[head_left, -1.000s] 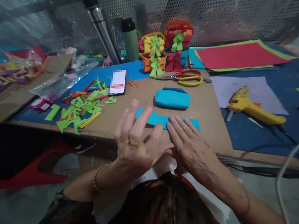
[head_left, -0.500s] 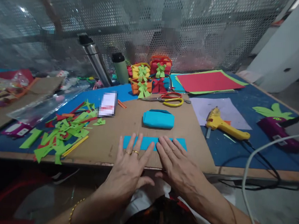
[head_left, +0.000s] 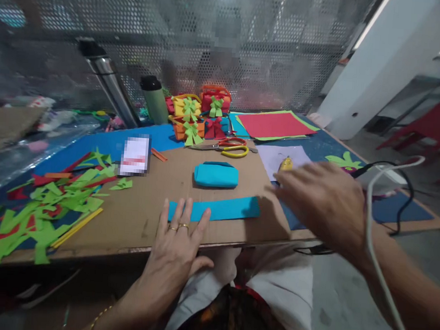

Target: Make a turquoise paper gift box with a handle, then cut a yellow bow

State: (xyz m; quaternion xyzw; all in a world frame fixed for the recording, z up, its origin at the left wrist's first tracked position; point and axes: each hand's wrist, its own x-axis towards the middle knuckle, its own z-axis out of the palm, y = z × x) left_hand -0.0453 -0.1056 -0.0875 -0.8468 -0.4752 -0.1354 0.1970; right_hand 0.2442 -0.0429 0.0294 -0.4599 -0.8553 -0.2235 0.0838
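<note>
A blue paper strip [head_left: 234, 210] lies across the brown cardboard [head_left: 125, 224]. My left hand [head_left: 176, 247] rests flat on the strip's left end, fingers spread. To the right, my right hand [head_left: 315, 202] is raised over the table's right part, its fingers stretched out and blurred. It covers most of the yellow glue gun [head_left: 287, 163], whose top shows beyond the fingers; no grip on it can be seen. A folded blue paper piece [head_left: 216, 176] sits on the cardboard just beyond the strip.
Scissors [head_left: 234, 148] lie behind the folded piece. Small paper baskets with bows [head_left: 189, 110] stand at the back, beside a green bottle [head_left: 154, 100] and a steel flask [head_left: 110, 84]. Green and red scraps [head_left: 57, 199] cover the left. Red sheets [head_left: 275, 125] are back right. A white cable [head_left: 370, 221] crosses my right arm.
My right hand has lifted off the strip and moved right to above the glue gun. The strip's right end now tilts slightly upward. My left hand stays on the strip, and the view has turned right.
</note>
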